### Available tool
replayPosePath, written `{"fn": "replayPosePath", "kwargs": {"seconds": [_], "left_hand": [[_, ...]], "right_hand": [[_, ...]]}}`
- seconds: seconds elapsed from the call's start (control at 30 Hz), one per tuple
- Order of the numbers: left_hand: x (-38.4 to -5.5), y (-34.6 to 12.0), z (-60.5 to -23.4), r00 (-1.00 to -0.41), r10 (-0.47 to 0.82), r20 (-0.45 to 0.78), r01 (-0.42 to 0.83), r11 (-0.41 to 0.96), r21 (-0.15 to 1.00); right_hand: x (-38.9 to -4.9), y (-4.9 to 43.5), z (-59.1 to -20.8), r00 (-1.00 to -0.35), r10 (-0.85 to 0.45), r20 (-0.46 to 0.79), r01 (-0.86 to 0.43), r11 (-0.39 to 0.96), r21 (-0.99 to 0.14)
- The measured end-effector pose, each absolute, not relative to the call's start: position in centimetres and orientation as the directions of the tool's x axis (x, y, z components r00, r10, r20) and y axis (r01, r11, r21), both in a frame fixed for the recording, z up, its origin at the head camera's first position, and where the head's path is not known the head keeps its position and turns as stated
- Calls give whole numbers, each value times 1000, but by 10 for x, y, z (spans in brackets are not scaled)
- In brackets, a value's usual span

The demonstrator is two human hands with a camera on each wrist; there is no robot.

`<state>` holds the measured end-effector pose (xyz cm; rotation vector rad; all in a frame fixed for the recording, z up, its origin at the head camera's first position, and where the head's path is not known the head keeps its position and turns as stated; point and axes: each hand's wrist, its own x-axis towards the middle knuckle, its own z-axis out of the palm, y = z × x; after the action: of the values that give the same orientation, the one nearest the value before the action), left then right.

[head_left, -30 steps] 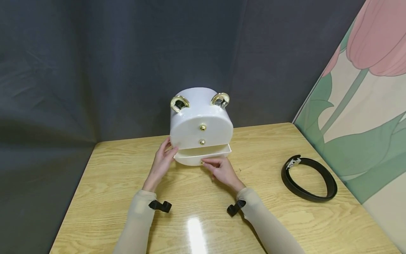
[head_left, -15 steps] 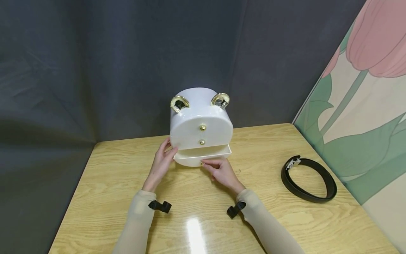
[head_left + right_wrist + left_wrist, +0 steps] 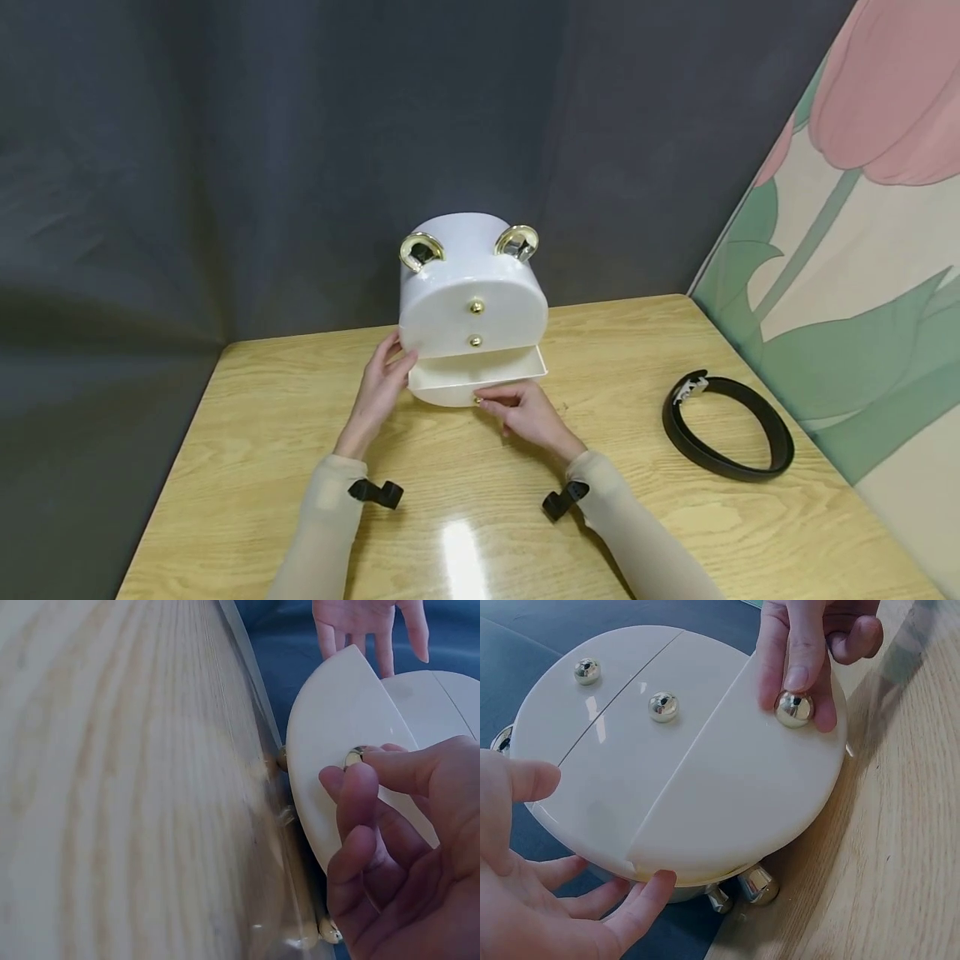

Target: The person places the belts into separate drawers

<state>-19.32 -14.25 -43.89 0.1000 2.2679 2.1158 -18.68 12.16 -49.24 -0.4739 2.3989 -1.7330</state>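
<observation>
A white rounded storage box (image 3: 480, 287) with gold knobs and two gold ear shapes on top stands on the table near the dark curtain. Its bottom drawer (image 3: 442, 397) is pulled out, and bare white inside shows behind its front. My right hand (image 3: 528, 417) pinches the gold knob (image 3: 353, 758) of that drawer between thumb and fingers. At the box's left side, my left hand (image 3: 381, 392) has its fingertips at the lower edge. In the left wrist view its thumb (image 3: 536, 780) is spread from relaxed fingers, over the front face. Small gold feet (image 3: 758, 885) show under the box.
A coiled black belt (image 3: 780, 442) with a silver buckle lies on the right of the wooden table (image 3: 247, 467). Behind the box hangs a dark curtain (image 3: 322, 167); a tulip-patterned panel (image 3: 862, 333) borders the right side.
The bottom drawer has slid farther out toward me, with my right hand moving along on its knob. My left hand has stayed at the box's side.
</observation>
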Motion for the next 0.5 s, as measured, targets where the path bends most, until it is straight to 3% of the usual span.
{"fn": "replayPosePath", "kwargs": {"seconds": [0.5], "left_hand": [[-194,-143,-441,-996,84,28,33,64,997]], "right_hand": [[-177,127,-490,-930,-363,66,-178,285,-942]]}}
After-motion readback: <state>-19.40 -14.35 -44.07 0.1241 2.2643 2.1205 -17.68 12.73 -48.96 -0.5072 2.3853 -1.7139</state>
